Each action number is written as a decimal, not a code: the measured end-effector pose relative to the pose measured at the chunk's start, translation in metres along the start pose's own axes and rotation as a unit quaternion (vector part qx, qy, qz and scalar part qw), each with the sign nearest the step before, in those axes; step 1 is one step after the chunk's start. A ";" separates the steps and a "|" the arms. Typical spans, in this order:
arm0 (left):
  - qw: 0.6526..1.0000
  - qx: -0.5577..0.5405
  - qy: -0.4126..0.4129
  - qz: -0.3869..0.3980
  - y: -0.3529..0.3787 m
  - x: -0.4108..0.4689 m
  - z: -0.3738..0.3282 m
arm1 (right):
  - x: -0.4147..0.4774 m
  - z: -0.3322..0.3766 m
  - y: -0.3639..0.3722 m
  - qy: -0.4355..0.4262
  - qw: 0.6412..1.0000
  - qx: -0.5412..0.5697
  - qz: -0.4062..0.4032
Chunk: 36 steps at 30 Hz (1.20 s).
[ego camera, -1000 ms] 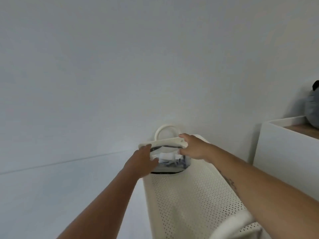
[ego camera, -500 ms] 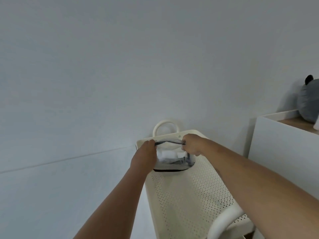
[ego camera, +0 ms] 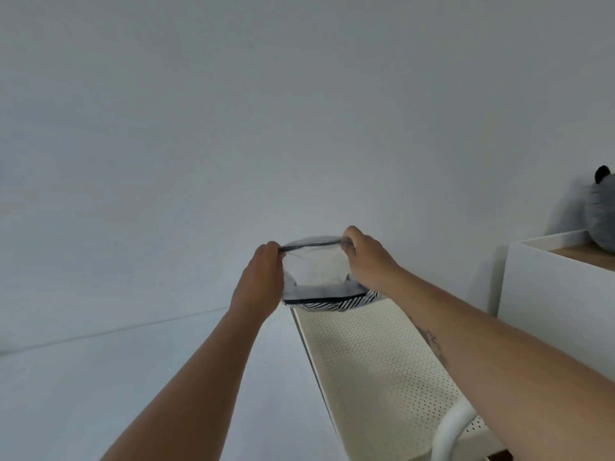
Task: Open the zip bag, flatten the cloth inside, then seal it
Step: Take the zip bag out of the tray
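Zip bag (ego camera: pixel 314 271), cloth (ego camera: pixel 327 305) in its bottom, was held above the far end of the perforated shelf (ego camera: pixel 376 367), left hand (ego camera: pixel 259 284) and right hand (ego camera: pixel 369 257) pinching its top corners; an uneven pull risked a dropped corner.

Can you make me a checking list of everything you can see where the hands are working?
Surface: cream perforated tray top, bare toward the camera.
Job's things: clear zip bag held up at the tray's far end; striped cloth bunched in its bottom. Whether the zip is open cannot be told.
Clutter: nothing seen.
Hands: left hand and right hand each pinch one end of the bag's top edge.
Cables: nothing seen.
Surroundings: plain wall; white cabinet at right with a grey plush toy on it; white tube handle.
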<state>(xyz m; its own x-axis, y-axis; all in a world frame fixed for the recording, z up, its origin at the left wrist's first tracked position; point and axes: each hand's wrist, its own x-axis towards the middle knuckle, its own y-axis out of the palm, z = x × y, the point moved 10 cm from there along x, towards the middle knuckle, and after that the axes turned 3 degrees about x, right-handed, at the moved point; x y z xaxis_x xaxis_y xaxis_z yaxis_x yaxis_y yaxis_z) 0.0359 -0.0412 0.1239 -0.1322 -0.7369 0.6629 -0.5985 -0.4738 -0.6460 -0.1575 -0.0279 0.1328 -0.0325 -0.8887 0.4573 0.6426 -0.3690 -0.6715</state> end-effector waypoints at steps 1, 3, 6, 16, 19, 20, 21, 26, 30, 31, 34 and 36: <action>1.000 0.002 -0.002 -0.015 -0.013 -0.003 0.005 | -0.001 0.014 0.003 -0.016 1.000 0.005 -0.013; 0.999 0.007 -0.008 -0.040 -0.039 -0.012 0.019 | -0.005 0.041 0.012 -0.045 0.998 0.020 -0.038; 0.997 0.012 -0.032 -0.070 -0.076 -0.031 0.048 | -0.016 0.078 0.037 -0.087 0.994 0.025 -0.060; 0.980 0.076 -0.149 -0.106 -0.138 -0.135 0.156 | -0.070 0.148 0.165 -0.146 0.987 0.066 -0.024; 0.978 0.063 -0.163 -0.111 -0.132 -0.163 0.171 | -0.087 0.141 0.194 -0.144 0.986 0.078 -0.037; 0.979 0.057 -0.162 -0.107 -0.127 -0.171 0.173 | -0.090 0.137 0.201 -0.141 0.986 0.082 -0.042; 0.980 0.049 -0.165 -0.100 -0.121 -0.178 0.175 | -0.092 0.132 0.209 -0.135 0.986 0.085 -0.042; 0.972 -0.028 -0.224 -0.061 -0.088 -0.200 0.207 | -0.104 0.101 0.261 -0.081 0.991 0.094 0.046; 0.943 -0.159 -0.281 -0.076 -0.076 -0.208 0.224 | -0.102 0.080 0.271 0.010 0.980 0.188 0.067; 0.931 -0.200 -0.295 -0.077 -0.075 -0.210 0.228 | -0.104 0.075 0.275 0.043 0.965 0.245 0.084; 0.861 -0.372 -0.341 -0.064 -0.067 -0.218 0.241 | -0.109 0.064 0.279 0.083 0.928 0.346 0.113; 0.803 -0.468 -0.364 -0.049 -0.063 -0.220 0.248 | -0.110 0.059 0.280 0.107 0.905 0.384 0.147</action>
<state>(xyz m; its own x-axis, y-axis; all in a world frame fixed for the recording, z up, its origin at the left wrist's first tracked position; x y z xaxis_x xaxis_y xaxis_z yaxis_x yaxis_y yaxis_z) 0.2989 0.0312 -0.0750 0.2457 -0.9664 0.0755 -0.9548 -0.2279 0.1907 0.0712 -0.0173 -0.0718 0.1310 -0.9805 0.1465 0.9876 0.1162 -0.1055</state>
